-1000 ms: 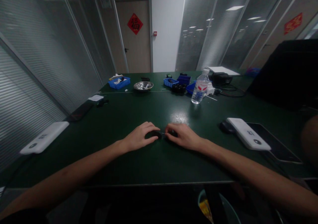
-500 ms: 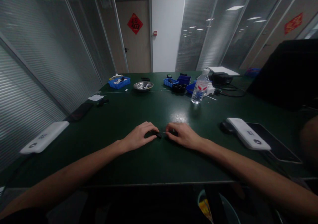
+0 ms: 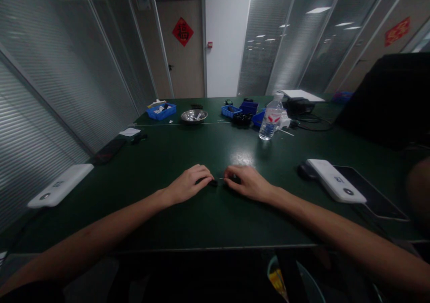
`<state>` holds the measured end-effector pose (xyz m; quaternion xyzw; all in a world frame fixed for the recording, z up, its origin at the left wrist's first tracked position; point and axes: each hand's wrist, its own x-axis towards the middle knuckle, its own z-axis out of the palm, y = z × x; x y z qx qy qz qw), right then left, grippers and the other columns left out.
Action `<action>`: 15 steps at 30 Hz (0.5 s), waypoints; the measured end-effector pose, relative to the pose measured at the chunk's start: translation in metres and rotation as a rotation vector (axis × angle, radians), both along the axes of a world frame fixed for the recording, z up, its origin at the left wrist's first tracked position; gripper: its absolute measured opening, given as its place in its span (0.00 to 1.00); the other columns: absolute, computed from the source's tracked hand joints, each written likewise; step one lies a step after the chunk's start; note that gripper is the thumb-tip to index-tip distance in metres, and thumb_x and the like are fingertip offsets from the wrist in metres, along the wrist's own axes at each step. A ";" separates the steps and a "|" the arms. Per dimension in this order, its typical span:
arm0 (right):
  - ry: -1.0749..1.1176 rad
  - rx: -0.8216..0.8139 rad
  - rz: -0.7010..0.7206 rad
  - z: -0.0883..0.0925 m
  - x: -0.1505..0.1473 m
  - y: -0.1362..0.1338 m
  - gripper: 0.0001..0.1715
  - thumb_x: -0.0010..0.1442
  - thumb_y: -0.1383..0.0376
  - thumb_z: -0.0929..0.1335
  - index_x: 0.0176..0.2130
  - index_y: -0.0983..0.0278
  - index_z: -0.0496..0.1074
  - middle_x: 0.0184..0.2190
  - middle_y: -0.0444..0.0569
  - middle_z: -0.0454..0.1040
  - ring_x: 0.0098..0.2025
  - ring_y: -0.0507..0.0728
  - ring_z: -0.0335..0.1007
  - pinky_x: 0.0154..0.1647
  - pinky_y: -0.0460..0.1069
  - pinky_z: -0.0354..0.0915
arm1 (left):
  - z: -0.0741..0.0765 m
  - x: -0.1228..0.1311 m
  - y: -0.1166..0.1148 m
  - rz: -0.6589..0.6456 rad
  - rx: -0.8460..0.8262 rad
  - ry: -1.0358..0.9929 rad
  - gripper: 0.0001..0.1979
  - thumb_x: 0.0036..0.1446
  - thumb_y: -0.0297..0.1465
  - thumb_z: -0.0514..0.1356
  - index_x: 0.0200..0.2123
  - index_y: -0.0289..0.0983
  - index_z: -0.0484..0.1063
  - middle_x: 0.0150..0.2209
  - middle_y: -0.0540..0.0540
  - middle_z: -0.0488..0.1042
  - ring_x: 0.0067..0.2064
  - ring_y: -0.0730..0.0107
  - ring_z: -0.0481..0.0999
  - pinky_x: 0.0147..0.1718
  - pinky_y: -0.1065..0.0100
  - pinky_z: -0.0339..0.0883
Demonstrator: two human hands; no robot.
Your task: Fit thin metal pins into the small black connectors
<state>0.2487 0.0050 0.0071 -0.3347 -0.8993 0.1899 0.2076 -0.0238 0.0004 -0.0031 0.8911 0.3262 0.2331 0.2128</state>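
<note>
My left hand [image 3: 191,184] rests low over the green table, thumb and forefinger pinched at the near end of a small black object [image 3: 214,183]. That object is too small and dark to name. Facing it, a short gap away, my right hand [image 3: 247,182] is closed with the fingers curled. From its fingertips a thin metal shaft [image 3: 221,179] points left toward the black object. Whether the shaft touches it I cannot tell, and the rest of what the right hand holds is mostly hidden by the fingers.
Beyond my hands stand a water bottle [image 3: 271,117], a metal bowl [image 3: 194,116] and blue trays [image 3: 161,111]. White power banks lie at left [image 3: 60,186] and right [image 3: 336,181], the right one by a dark tablet [image 3: 372,193]. Another person's arm [image 3: 418,182] shows at far right.
My left thumb and forefinger have drawn closer together and shifted slightly left on the black object. My right hand has stayed nearly still.
</note>
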 end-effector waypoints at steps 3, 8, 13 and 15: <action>0.001 -0.001 0.006 0.001 0.000 -0.001 0.06 0.69 0.65 0.67 0.44 0.63 0.73 0.38 0.48 0.76 0.36 0.55 0.71 0.38 0.49 0.63 | 0.000 0.000 -0.001 0.015 -0.008 -0.009 0.13 0.73 0.35 0.53 0.53 0.41 0.75 0.49 0.43 0.75 0.52 0.61 0.73 0.53 0.58 0.68; -0.007 0.002 0.002 0.001 0.000 -0.001 0.06 0.69 0.64 0.67 0.44 0.63 0.73 0.37 0.48 0.76 0.35 0.54 0.70 0.37 0.49 0.63 | 0.001 -0.001 -0.003 0.020 -0.034 0.000 0.12 0.68 0.36 0.61 0.52 0.41 0.74 0.48 0.44 0.75 0.49 0.61 0.74 0.49 0.59 0.70; -0.006 0.006 0.002 0.000 0.000 0.000 0.06 0.69 0.64 0.67 0.44 0.63 0.73 0.38 0.48 0.76 0.35 0.55 0.70 0.37 0.49 0.63 | 0.000 -0.002 -0.002 0.006 -0.033 -0.010 0.10 0.69 0.35 0.60 0.51 0.41 0.75 0.49 0.45 0.74 0.51 0.61 0.73 0.51 0.59 0.69; -0.004 0.008 0.000 0.000 0.000 0.000 0.06 0.69 0.65 0.67 0.44 0.63 0.73 0.38 0.48 0.76 0.36 0.55 0.71 0.37 0.49 0.63 | -0.001 -0.003 -0.001 -0.004 -0.022 -0.006 0.10 0.70 0.35 0.59 0.51 0.41 0.75 0.50 0.45 0.74 0.52 0.62 0.73 0.52 0.59 0.68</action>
